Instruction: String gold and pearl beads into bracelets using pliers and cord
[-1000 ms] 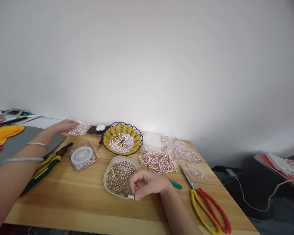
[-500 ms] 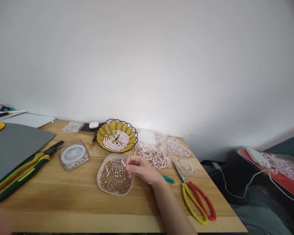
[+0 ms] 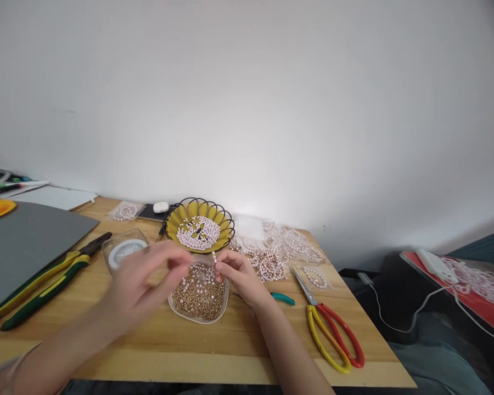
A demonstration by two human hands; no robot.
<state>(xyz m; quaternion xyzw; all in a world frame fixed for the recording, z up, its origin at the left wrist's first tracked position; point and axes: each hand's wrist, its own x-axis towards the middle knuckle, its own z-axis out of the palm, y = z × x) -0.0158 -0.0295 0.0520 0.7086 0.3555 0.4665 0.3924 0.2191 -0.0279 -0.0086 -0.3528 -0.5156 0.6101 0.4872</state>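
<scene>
Beads [image 3: 214,256], a short pearly row, clamped in grip of right hand [image 3: 239,275] by cream dish [image 3: 208,321] on wooden surface [image 3: 214,351], left hand [image 3: 146,282] blurred nearby, its grip together or apart, cannot tell.

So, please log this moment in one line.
right hand: pinching pale pearly beads | left hand: blurred, grip unclear | shallow white bowl: gold beads

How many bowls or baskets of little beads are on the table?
2: the yellow basket at the back and the pale dish in front of it, partly behind the left hand and right hand. Others could be hidden.
</scene>
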